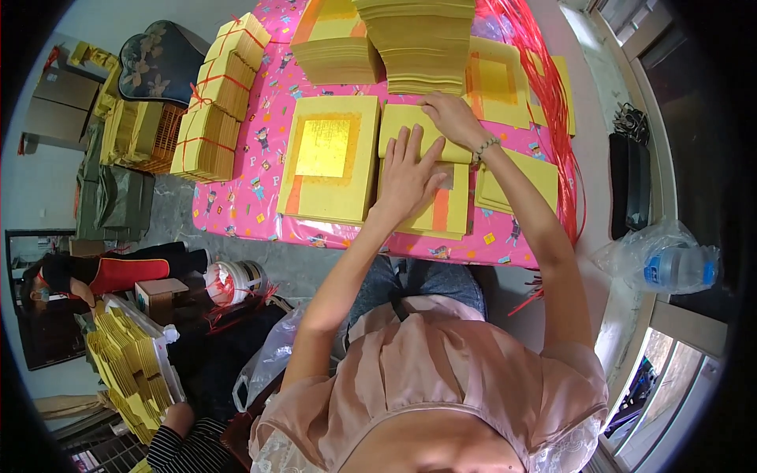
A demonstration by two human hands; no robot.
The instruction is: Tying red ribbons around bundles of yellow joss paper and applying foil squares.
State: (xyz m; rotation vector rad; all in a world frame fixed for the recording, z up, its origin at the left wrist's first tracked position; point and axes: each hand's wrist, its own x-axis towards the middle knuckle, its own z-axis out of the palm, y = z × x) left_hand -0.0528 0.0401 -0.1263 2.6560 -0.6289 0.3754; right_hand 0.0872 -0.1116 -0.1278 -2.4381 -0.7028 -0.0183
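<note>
A sheet of yellow joss paper point(400, 120) is folded over on a stack of such sheets point(436, 214), which show an orange-red printed band. My left hand point(410, 175) lies flat on the folded part, fingers spread. At the fold's far edge, my right hand point(455, 121) has its fingers bent and close together against the paper; a beaded bracelet circles that wrist. Left of this stack is a thick pile of yellow sheets point(289, 202) with a gold foil square point(323, 148) on top. Smaller folded yellow sheets point(516, 181) lie to the right, under my forearm.
Tall yellow paper stacks point(422, 47) stand at the pink table's point(256, 226) back. Bundles tied with red string point(209, 142) line its left edge; red strands point(561, 118) hang along the right. At lower left, another person point(189, 441) is beside yellow folded papers point(126, 355).
</note>
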